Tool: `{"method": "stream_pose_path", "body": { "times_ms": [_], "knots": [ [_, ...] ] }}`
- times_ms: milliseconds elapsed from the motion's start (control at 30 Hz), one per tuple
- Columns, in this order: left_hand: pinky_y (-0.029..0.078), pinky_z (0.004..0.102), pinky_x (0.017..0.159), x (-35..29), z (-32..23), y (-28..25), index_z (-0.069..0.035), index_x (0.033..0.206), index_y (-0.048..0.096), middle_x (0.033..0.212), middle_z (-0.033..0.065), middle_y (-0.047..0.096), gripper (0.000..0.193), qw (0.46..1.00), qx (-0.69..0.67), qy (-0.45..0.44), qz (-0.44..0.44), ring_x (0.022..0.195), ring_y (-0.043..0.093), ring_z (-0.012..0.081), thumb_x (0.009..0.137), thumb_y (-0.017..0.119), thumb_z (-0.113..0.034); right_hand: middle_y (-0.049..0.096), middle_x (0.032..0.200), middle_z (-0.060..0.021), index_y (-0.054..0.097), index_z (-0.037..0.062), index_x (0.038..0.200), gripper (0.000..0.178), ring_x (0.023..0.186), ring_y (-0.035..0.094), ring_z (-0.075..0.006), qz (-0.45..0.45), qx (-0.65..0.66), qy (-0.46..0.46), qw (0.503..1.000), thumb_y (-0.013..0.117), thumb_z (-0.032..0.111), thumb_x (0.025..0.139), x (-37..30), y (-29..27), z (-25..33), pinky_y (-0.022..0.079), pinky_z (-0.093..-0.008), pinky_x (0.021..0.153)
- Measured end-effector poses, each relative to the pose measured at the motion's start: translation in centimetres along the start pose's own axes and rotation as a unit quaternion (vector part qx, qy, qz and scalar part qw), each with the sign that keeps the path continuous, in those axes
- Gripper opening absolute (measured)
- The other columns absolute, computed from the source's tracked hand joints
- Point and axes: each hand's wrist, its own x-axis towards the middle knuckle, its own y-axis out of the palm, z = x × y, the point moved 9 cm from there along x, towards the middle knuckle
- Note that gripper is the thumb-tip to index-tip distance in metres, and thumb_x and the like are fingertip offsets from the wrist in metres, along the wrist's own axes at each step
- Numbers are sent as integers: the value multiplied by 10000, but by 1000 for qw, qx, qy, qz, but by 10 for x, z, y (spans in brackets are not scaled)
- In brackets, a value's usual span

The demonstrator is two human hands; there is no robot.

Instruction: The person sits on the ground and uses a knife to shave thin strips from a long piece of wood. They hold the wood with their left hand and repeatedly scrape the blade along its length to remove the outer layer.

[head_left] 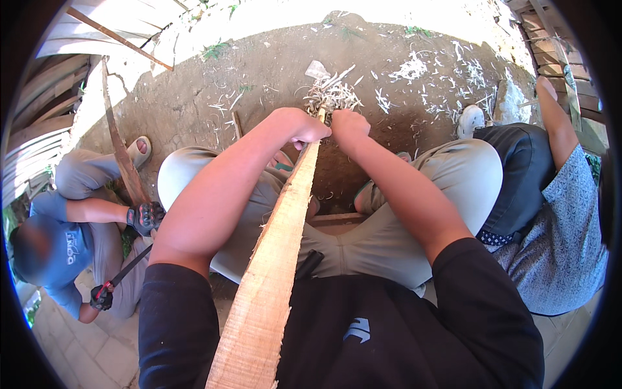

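- So a long pale plank is running from the bottom edge up between the person's knees, its narrow far end sitting right by both hands.
- Left hand is clenching at the plank's left side near that end, thumb side toward the wood. Can't tell what's inside the grip, the fingers are hiding it.
- Right hand is making a fist just right of the tip. Same deal, whatever it's grasping isn't showing.
- A curly heap of shavings is lying on the dirt ground just past the hands, and more loose bits are spreading off to the right.
- A small black object is resting by the plank's right edge, near the lap.
- Over on the left, a co-worker in a blue shirt and dark gloves is holding a long blade, with a brown board leaning up nearby.
- Someone in a patterned shirt is sitting close on the right.
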Motion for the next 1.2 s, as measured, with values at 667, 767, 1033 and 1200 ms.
{"method": "stream_pose_path", "body": {
  "times_ms": [667,767,1033,1200],
  "knots": [
    [459,396,666,8,4,6,-105,1025,566,882,38,570,540,999,4,-27,17,650,529,160,915,278,-548,677,1112,-72,699,98,1047,213,1023,659,-256,-11,-1,-16,1000,569,90,878,2,13,-5,568,-368,785],
    [463,456,736,15,10,5,-93,1176,541,919,72,578,582,999,-7,-34,0,733,537,178,909,295,-548,676,1115,-70,700,101,1044,210,1026,657,-258,-13,-1,-9,1000,565,98,883,2,10,-6,568,-371,788],
    [446,442,759,22,16,12,-84,1242,488,1054,92,586,644,999,-33,-18,37,845,549,202,904,269,-586,682,1076,-112,703,86,1024,202,1007,662,-273,-18,6,-27,999,577,77,867,7,18,1,559,-374,799],
    [426,420,727,23,14,13,-73,1167,533,938,90,586,628,998,-36,-37,22,784,520,195,901,284,-584,673,1117,-74,695,116,1056,221,1023,658,-259,-8,11,-22,1000,559,81,886,14,20,-4,567,-366,790]
  ]
}}
